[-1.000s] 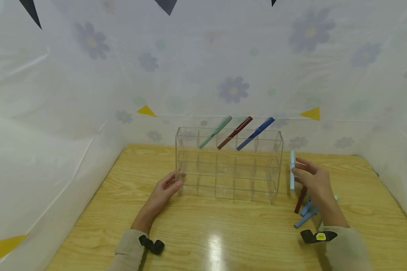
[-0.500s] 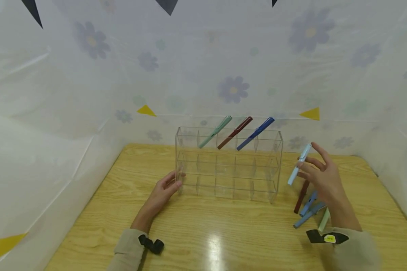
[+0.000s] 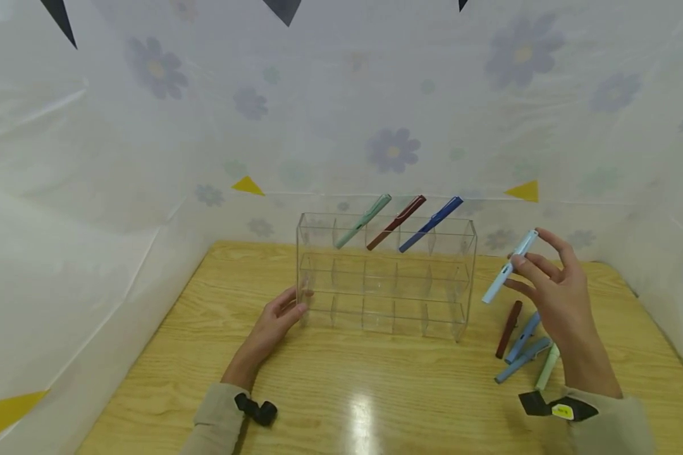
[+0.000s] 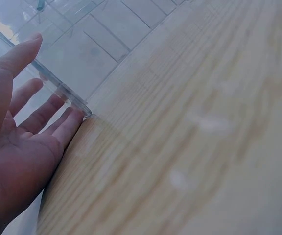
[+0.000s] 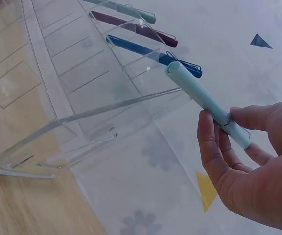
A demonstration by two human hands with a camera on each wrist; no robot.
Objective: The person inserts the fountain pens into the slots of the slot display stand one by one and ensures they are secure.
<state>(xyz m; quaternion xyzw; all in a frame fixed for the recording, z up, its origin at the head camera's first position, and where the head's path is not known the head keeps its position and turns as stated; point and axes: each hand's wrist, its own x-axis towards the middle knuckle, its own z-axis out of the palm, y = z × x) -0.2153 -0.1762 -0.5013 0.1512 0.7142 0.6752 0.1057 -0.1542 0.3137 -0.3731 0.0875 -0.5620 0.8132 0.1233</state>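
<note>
A clear acrylic pen rack (image 3: 378,284) with compartments in tiers stands on the table. In its top row lean a mint green pen (image 3: 363,221), a dark red pen (image 3: 396,222) and a dark blue pen (image 3: 430,224). My left hand (image 3: 273,322) rests at the rack's left side, its fingers fairly straight against the side panel (image 4: 65,90) in the left wrist view. Right of the rack, my right hand (image 3: 558,297) pinches a light blue pen (image 3: 509,266) between thumb and fingers, tilted, with one fingertip at its upper end. The right wrist view shows that pen (image 5: 195,90) overlapping the rack's edge.
Below my right hand several pens lie on the wooden table (image 3: 319,404): a dark red pen (image 3: 509,330), two blue pens (image 3: 522,360) and a light green pen (image 3: 547,368). A flower-patterned sheet (image 3: 341,114) encloses the table's back and sides.
My right hand has moved right and up with the light blue pen, which has gone from upright to a slant. My left hand and the rack have kept their places.
</note>
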